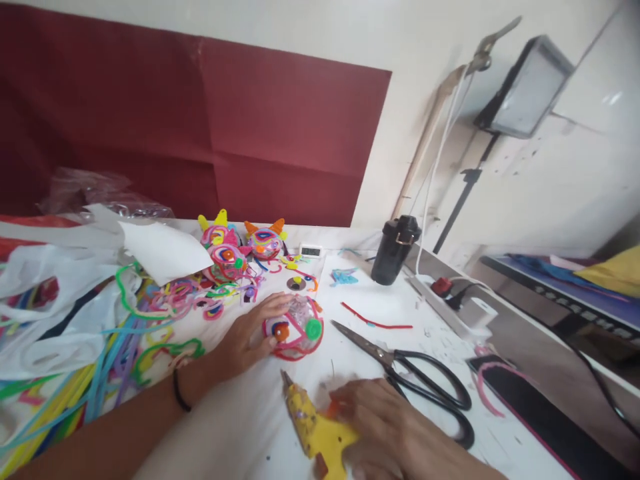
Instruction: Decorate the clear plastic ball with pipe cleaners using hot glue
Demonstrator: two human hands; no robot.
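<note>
My left hand (253,330) curls its thumb and fingers against the left side of a clear round ball (300,307) lying on the white table. Red pipe cleaner edges the ball, and its front carries an orange-and-blue eye and a green coil. My right hand (380,427) is closed around a yellow hot glue gun (303,417), whose metal nozzle points up and left, just below the ball. Scissors (395,363) with black handles lie to the right of the ball, their blades pointing left. Beyond them lies a red pipe cleaner (375,325).
Loose colourful pipe cleaners (95,380) and plastic bags fill the left side. Finished decorated balls (265,243) stand at the back beside a small digital clock (311,251). A black bottle (395,250) and a power strip (450,310) stand at the right, near a dark phone-like slab (540,407).
</note>
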